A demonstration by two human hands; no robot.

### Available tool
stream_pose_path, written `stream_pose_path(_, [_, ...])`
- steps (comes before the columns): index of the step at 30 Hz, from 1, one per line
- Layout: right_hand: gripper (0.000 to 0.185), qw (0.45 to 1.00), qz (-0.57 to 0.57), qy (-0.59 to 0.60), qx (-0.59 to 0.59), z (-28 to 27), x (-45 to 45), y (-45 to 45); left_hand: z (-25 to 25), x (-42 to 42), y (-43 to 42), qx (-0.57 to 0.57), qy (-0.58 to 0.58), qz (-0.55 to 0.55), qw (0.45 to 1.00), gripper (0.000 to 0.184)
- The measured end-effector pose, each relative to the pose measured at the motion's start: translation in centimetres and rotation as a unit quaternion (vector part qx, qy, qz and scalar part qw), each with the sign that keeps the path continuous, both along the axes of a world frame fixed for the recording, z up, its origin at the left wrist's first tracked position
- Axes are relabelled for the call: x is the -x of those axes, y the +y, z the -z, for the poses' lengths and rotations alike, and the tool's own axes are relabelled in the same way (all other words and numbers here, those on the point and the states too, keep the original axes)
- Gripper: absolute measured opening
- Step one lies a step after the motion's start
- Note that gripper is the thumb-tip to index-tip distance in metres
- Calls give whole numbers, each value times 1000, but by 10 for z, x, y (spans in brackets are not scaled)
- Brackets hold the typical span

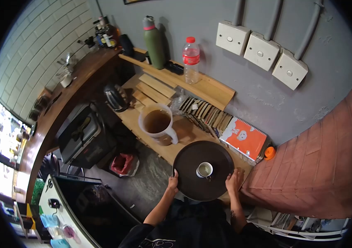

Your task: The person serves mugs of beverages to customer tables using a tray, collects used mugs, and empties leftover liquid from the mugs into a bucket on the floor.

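Observation:
A round dark brown tray (pixel 190 159) is in front of my body, level with the near end of the wooden bench. My left hand (pixel 173 182) grips its left rim, thumb on top. Its right rim is held by my right hand (pixel 233 180), fingers curled at the edge. A small white cup (pixel 204 170) stands upright on the tray, right of the middle, with a pale inside. Just beyond the tray sits a large translucent pitcher (pixel 159 122) of brown liquid, its handle towards me. The fingers under the tray are hidden.
On the bench (pixel 184 128) are a row of worn books (pixel 209 113), an orange notebook (pixel 244 138) and a black kettle (pixel 116 98). A green bottle (pixel 155 45) and a plastic bottle (pixel 191 62) stand on the wall shelf. A brick-patterned wall (pixel 308 169) bounds the right side.

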State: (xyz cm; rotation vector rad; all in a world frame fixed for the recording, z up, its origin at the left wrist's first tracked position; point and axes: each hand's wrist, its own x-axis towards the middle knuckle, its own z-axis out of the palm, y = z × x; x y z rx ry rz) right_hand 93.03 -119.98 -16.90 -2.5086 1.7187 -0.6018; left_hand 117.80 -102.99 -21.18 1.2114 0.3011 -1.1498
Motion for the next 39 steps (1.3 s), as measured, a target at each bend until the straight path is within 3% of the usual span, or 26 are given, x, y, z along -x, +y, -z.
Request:
stream_pose_path(1, [33,1000,-2,-2,23,-8,-11,-1,-2,-3,-7,9,-3,7,1000,69])
stream_pose_path(2, [29,990,-20,-78,-116,-15,-18,-1,19,-6,-12,-21,1,15,1000,82])
stream_pose_path(3, [31,976,-58,-48,-204,-35,-27,-2,38,-7,-8,-24,6,23,999,82])
stream_pose_path(4, [29,969,-105,-100,-199,-14,-30,-2,54,-6,-6,-45,-25,17,998,85])
stream_pose_path(5, [24,914,-150,-183,-329,-11,-33,-5,61,-6,-16,-62,-58,9,996,88])
stream_pose_path(7, [21,772,-118,-324,-533,-15,-48,1,26,-6,-28,-55,-79,5,995,86])
stream_pose_path(9, [21,771,-117,-304,-547,-9,-52,0,15,-14,-25,-145,-60,40,987,83])
stream_pose_path(10, [21,772,-121,-284,-556,-6,-55,-1,-17,-15,-32,-204,-69,54,975,83])
stream_pose_path(13, [20,718,-109,-265,-635,-1,-56,-4,-26,-18,-34,-189,-81,64,977,82])
stream_pose_path(15, [16,702,-130,-218,-665,-11,-56,-5,-16,-16,-31,-194,-77,55,976,83])
stream_pose_path(18, [16,634,-136,-184,-738,-16,-61,-5,20,-19,-27,-195,-73,48,977,86])
stream_pose_path(21, [24,626,-105,-201,-746,-3,-64,-6,10,-20,-24,-170,-62,51,982,89])
stream_pose_path(22, [26,677,-143,-154,-705,2,-66,-7,2,-20,-24,-170,-75,77,980,87])
stream_pose_path(25, [15,697,-134,-136,-691,14,-72,-5,8,-31,-8,-184,-132,119,967,79])
stream_pose_path(27, [18,717,-149,-113,-671,-5,-85,-1,-21,-36,8,-119,-143,179,966,77])
stream_pose_path(29, [26,793,-243,1,-559,5,-88,0,-41,-42,31,-105,-133,153,974,70])
stream_pose_path(30, [32,823,-274,31,-497,-19,-101,6,-42,-44,45,-91,-137,142,976,64])
stream_pose_path(34, [32,783,-384,149,-466,-42,-153,29,-50,-50,113,-25,-190,88,978,48])
stream_pose_path(39, [33,716,-526,213,-406,-80,-237,115,-112,-41,217,12,-327,14,945,56])
